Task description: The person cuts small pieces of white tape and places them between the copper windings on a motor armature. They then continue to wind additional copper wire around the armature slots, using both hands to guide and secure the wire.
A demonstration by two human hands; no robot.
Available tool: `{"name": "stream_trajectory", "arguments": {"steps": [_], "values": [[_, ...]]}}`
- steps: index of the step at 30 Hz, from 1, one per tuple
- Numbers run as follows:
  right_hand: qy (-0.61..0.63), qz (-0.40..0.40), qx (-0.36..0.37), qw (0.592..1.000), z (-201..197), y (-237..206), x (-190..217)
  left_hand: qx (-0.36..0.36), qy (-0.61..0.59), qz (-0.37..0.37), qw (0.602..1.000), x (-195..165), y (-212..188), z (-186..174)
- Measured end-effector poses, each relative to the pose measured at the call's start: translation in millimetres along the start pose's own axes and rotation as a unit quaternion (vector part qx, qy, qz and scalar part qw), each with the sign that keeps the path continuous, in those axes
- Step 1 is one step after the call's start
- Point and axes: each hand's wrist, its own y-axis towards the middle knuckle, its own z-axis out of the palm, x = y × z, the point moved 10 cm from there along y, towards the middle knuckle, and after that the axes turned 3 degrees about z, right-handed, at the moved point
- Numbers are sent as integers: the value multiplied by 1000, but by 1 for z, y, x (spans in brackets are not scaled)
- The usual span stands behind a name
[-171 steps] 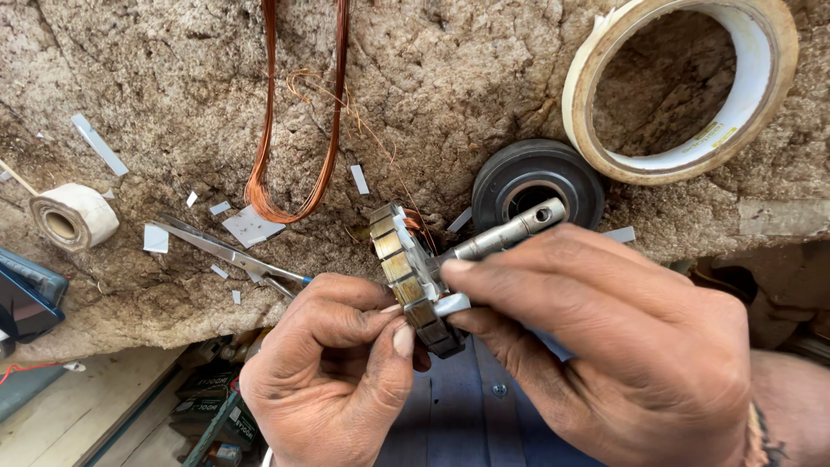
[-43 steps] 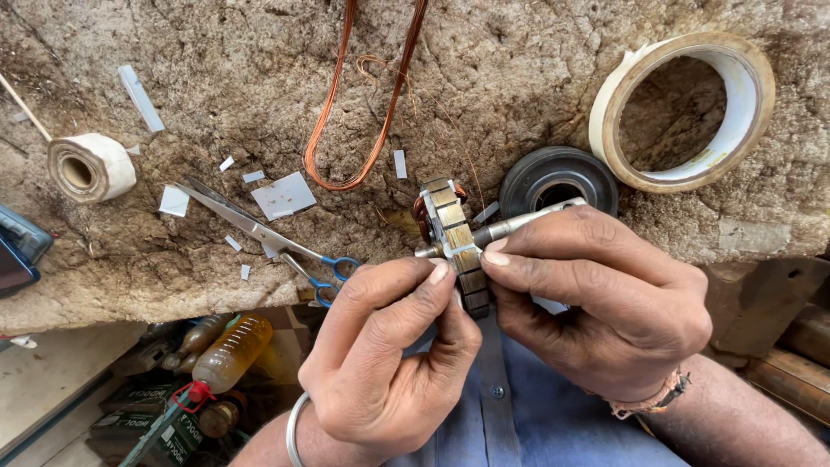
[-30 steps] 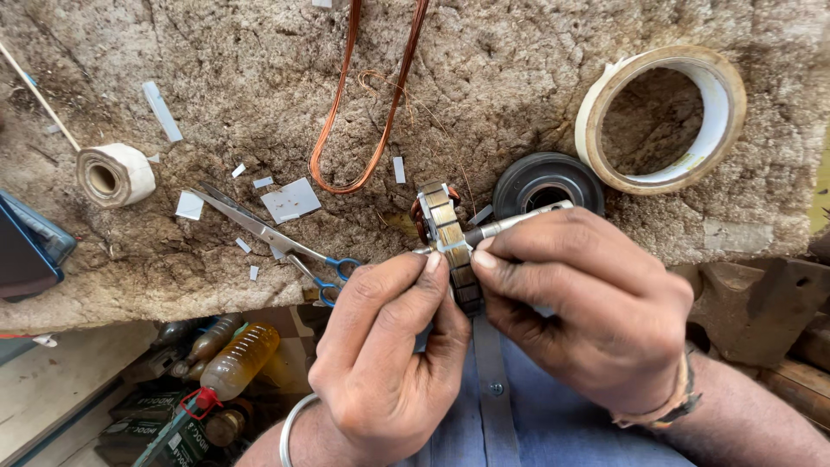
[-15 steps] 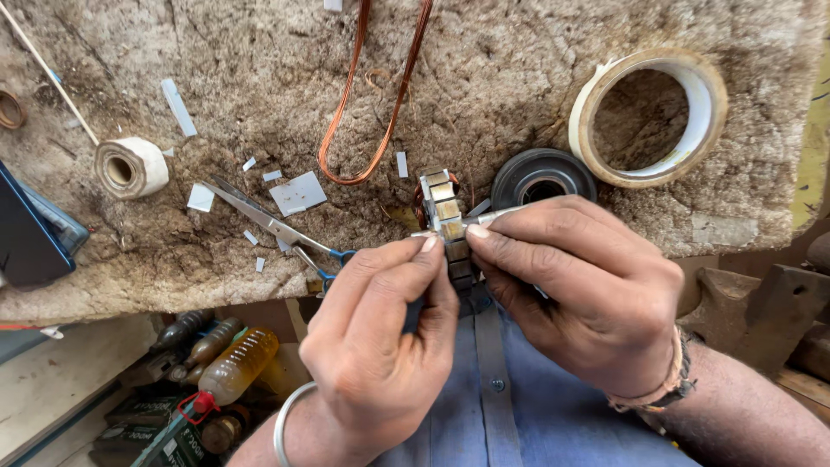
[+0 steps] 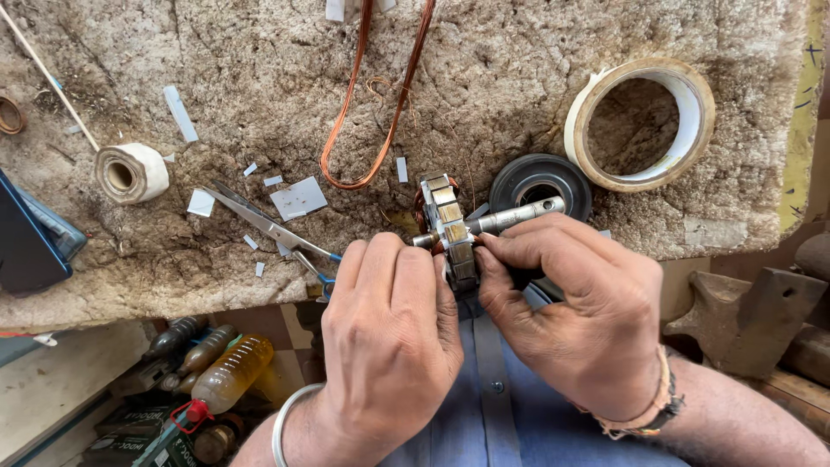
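Motor armature (image 5: 450,232), a slotted steel core on a grey metal shaft with copper winding showing at its far end, sits between both hands just above the near edge of the rough, worn workbench (image 5: 216,104). The left hand (image 5: 389,346) curls around its near side, fingertips pinched against the core. The right hand (image 5: 579,320) pinches the core from the other side, with the shaft passing over its fingers towards a black rubber-rimmed wheel (image 5: 540,183) lying behind. By the look of it, the slots are being worked on, probably lined or packed with insulation, though what sits under the fingertips is hidden. A next move would call for a steady grip and fine fingertip pressure along one slot. Small white paper strips (image 5: 298,197), steel scissors with blue handles (image 5: 272,229), a loop of copper wire (image 5: 376,95) and a wide roll of pale tape (image 5: 640,123) lie nearby.
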Motion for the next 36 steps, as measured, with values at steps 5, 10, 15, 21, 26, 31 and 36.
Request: {"name": "stream_trajectory", "arguments": {"steps": [5,10,15,21,26,31,36], "values": [[0,-5,-15,1000,5,-4,2,7,-44,23,999,5,-1,4],[-10,-19,46,999,2,-2,5,12,-72,31,997,5,-5,-4],[141,-19,-32,989,-27,13,-11,-96,-123,-9,988,14,-7,-28],[522,-27,-50,851,0,28,-37,-285,-490,42,823,32,5,-34],[633,1,-9,774,19,39,-28,-279,-607,87,739,33,29,-17],[671,22,17,741,29,46,-21,-289,-656,110,688,40,26,-7],[692,19,-15,721,35,49,-25,-315,-699,136,628,51,19,1]]}}
